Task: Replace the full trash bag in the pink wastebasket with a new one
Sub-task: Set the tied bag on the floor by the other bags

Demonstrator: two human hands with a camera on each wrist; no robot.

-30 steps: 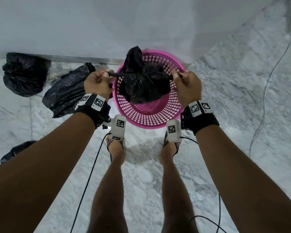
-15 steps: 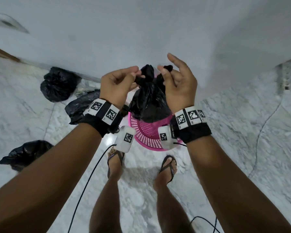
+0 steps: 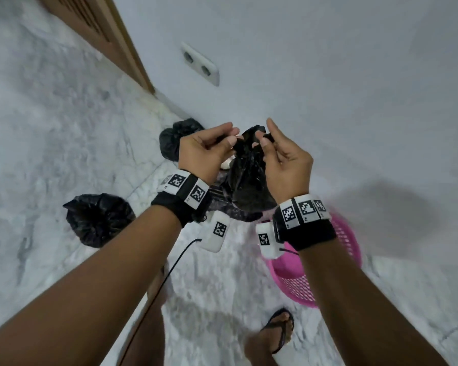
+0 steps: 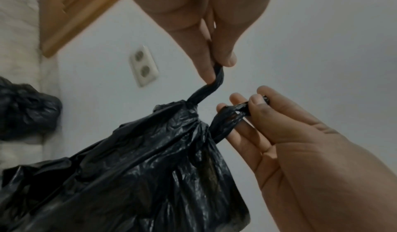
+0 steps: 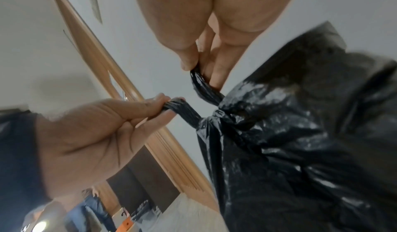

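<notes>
A full black trash bag (image 3: pixel 249 178) hangs in the air by the white wall, up and to the left of the pink wastebasket (image 3: pixel 348 247), which stands on the floor under my right forearm. My left hand (image 3: pixel 229 137) pinches one twisted handle of the bag (image 4: pixel 216 76), and my right hand (image 3: pixel 262 140) pinches the other handle (image 5: pixel 198 76). The hands are close together above a knot at the bag's neck (image 4: pixel 193 116). The left wrist view also shows my right hand (image 4: pixel 251 105), and the right wrist view my left hand (image 5: pixel 169 105). The basket's inside is mostly hidden by my arm.
Two tied black bags (image 3: pixel 98 220) (image 3: pixel 179 138) and a loose black bag (image 3: pixel 220 192) lie on the marble floor to the left. A wall socket (image 3: pixel 200 67) and a wooden door frame (image 3: pixel 103 35) are up left. A cable (image 3: pixel 169 270) hangs by my sandalled foot (image 3: pixel 275 331).
The bag has come up out of the basket and moved left. My hands went from pulling the handles apart to holding them close together. The view has swung left.
</notes>
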